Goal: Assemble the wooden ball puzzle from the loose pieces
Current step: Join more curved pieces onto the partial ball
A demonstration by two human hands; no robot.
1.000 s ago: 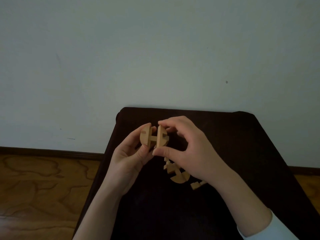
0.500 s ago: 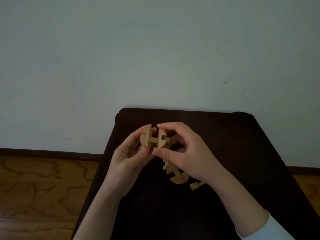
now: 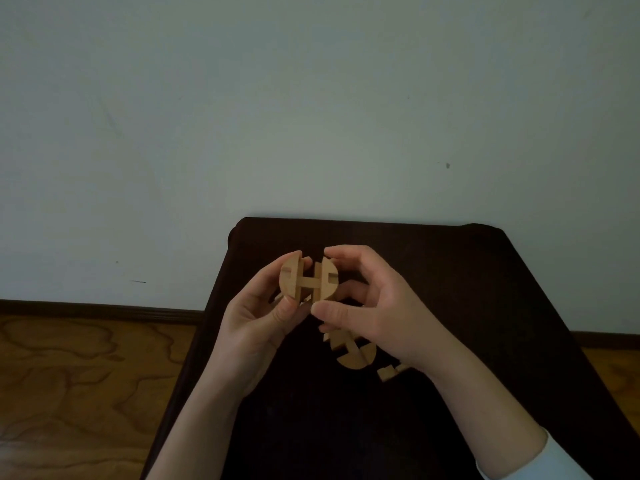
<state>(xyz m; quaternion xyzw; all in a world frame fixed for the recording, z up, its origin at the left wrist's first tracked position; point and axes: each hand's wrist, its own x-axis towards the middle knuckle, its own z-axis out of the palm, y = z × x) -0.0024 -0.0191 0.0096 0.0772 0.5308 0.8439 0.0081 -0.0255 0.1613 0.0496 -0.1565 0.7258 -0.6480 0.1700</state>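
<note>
Both hands hold a half-built wooden ball puzzle [image 3: 309,283] in the air, above the far part of a dark worktop [image 3: 485,289]. The puzzle is pale, smooth wood. It has two round slices standing up side by side, with a flat bar joining them across the gap, so it looks like the letter H inside a ball.

The left hand [image 3: 258,327] grips the left slice, thumb at the bottom and fingers curled behind it. The right hand [image 3: 377,306] pinches the right slice, with a finger curled over the top and the thumb pressed near the bottom.

More loose pieces [image 3: 353,351] lie on the worktop just below the puzzle, partly hidden under the right hand. One is a half circle with square notches. A small blocky piece [image 3: 388,373] lies just beside it, near the right wrist.

The worktop has rounded far corners and looks soft and dull. Its far edge meets a plain pale wall [image 3: 311,98]. Left of the worktop is a shiny wooden floor [image 3: 86,393] with wavy grain. There is bare worktop to the right of the puzzle and toward the person.
</note>
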